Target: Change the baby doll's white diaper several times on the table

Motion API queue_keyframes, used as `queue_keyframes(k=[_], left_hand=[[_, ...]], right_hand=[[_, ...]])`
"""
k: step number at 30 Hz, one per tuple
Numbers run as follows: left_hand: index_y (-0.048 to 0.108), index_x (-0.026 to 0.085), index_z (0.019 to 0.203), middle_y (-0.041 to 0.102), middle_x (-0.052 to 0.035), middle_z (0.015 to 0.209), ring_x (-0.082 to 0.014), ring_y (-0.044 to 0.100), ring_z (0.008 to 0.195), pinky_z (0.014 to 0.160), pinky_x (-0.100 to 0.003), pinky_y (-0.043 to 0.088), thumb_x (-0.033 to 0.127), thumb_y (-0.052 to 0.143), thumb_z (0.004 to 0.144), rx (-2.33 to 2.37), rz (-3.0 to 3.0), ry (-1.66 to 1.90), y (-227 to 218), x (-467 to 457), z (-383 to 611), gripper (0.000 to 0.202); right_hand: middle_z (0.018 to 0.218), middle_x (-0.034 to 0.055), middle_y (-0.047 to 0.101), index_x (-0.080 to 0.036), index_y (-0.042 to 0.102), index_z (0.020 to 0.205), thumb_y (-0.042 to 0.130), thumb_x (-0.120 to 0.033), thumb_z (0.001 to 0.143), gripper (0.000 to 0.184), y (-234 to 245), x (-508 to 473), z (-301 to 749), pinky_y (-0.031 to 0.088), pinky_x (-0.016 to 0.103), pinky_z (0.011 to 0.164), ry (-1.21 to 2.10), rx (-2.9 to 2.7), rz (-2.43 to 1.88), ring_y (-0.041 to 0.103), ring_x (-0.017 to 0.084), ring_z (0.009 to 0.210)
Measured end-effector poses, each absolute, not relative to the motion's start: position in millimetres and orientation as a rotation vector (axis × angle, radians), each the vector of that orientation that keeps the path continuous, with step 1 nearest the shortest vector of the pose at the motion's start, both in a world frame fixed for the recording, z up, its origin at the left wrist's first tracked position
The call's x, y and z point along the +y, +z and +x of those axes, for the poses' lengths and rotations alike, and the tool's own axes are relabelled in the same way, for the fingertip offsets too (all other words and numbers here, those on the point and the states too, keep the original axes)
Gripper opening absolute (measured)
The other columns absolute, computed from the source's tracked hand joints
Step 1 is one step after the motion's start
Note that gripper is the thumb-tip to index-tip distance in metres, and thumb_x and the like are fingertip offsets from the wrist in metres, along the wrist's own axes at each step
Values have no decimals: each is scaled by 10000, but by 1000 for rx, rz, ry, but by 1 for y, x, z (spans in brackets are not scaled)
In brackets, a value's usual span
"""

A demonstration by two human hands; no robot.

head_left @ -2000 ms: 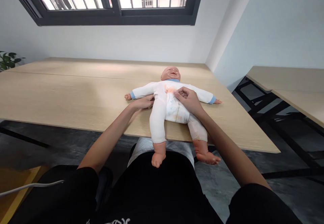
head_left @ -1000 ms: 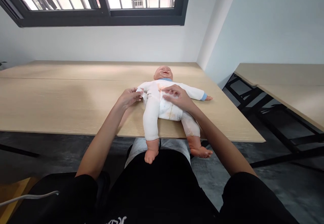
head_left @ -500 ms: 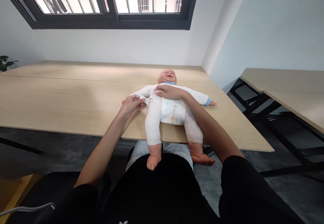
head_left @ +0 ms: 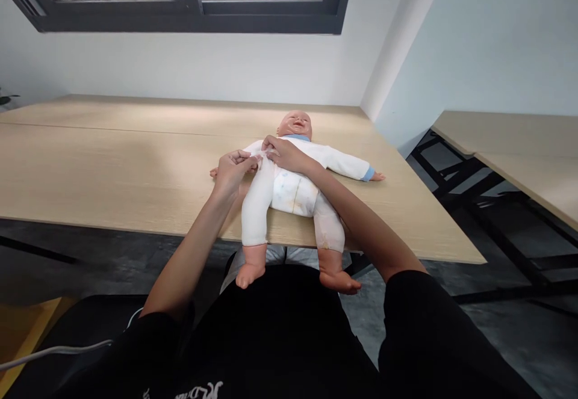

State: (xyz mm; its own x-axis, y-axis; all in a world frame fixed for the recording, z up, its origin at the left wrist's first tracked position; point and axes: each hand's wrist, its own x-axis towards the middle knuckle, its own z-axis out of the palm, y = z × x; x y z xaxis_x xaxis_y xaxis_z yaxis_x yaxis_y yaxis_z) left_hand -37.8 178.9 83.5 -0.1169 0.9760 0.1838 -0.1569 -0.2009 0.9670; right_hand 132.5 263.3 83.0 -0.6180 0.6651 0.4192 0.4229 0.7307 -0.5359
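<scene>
A baby doll (head_left: 298,123) in a white top with blue trim lies face up on the wooden table, its feet hanging past the near edge. Round its hips sits a white diaper (head_left: 294,194) with a yellowish line down the front. My left hand (head_left: 233,171) pinches the diaper's white side piece at the doll's hip, on the left of the view. Close beside it, my right hand (head_left: 285,153) has thumb and finger pinched on the same white edge, its forearm crossing the doll's belly and leg. The exact edge between my fingertips is partly hidden.
The table (head_left: 112,170) stretches far to the left and meets the wall under a barred window (head_left: 271,17). A second table (head_left: 533,140) with black legs stands at the right. A pale cable (head_left: 58,349) runs over a black seat at lower left.
The doll's legs and hips have shifted left. My left hand has moved up, and my right hand has moved left, so the fingertips now nearly meet at the diaper's side.
</scene>
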Motion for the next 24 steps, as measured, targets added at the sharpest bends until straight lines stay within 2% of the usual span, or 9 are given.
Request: queue_keyframes(k=[3, 6, 9, 13, 17, 21, 23, 24], left_hand=[[603, 150, 651, 617, 2, 599, -103, 540, 572, 599, -226, 408, 192, 813, 636, 1107, 1196, 1478, 85, 184, -32, 214], [634, 142, 671, 649, -12, 658, -121, 572, 623, 632, -235, 421, 158, 783, 664, 1152, 1343, 1455, 86, 185, -18, 150], [660, 139, 671, 667, -22, 693, -144, 597, 675, 678, -250, 445, 146, 748, 702, 1213, 1597, 1383, 85, 185, -9, 94], [690, 153, 722, 731, -39, 824, -182, 643, 782, 748, -285, 472, 170, 696, 787, 1287, 1932, 1240, 84, 184, -9, 67], [688, 160, 779, 735, -49, 883, -197, 653, 825, 806, -325, 499, 179, 651, 859, 1352, 2116, 1147, 83, 186, -10, 90], [675, 154, 752, 714, -115, 1006, -263, 641, 985, 936, -407, 496, 264, 544, 973, 1461, 2410, 998, 86, 176, -4, 280], [710, 131, 852, 702, -156, 1115, -311, 619, 1108, 1001, -451, 474, 332, 473, 1021, 1512, 2553, 862, 89, 164, 2, 353], [721, 111, 966, 688, -177, 1188, -330, 598, 1179, 1032, -468, 460, 363, 453, 1034, 1527, 2606, 787, 90, 158, 6, 375]], right_hand=[[964, 59, 639, -180, 516, 959, 497, -130, 855, 118, 82, 266, 131, 408, 307, 825, 507, -2321, -831, 564, 205, 915], [947, 51, 645, -177, 532, 943, 500, -85, 743, 222, 81, 267, 131, 411, 305, 805, 522, -2297, -827, 567, 204, 892], [944, 46, 651, -178, 554, 909, 523, -120, 709, 211, 79, 270, 135, 432, 307, 808, 618, -2210, -794, 581, 205, 899], [898, 31, 658, -188, 584, 888, 581, -190, 766, 122, 79, 273, 137, 476, 316, 817, 775, -2040, -799, 601, 196, 881], [811, 19, 642, -198, 581, 833, 598, -216, 854, 32, 80, 272, 133, 488, 312, 785, 825, -1948, -853, 604, 183, 822], [815, 9, 632, -185, 585, 850, 598, -195, 903, 55, 79, 267, 130, 463, 293, 760, 831, -1906, -862, 594, 165, 791], [824, 4, 619, -178, 585, 861, 587, -164, 917, 58, 78, 266, 129, 448, 280, 747, 833, -1881, -861, 582, 153, 778], [827, 2, 612, -176, 587, 865, 587, -158, 925, 62, 78, 266, 129, 443, 274, 741, 835, -1869, -861, 573, 147, 770]])
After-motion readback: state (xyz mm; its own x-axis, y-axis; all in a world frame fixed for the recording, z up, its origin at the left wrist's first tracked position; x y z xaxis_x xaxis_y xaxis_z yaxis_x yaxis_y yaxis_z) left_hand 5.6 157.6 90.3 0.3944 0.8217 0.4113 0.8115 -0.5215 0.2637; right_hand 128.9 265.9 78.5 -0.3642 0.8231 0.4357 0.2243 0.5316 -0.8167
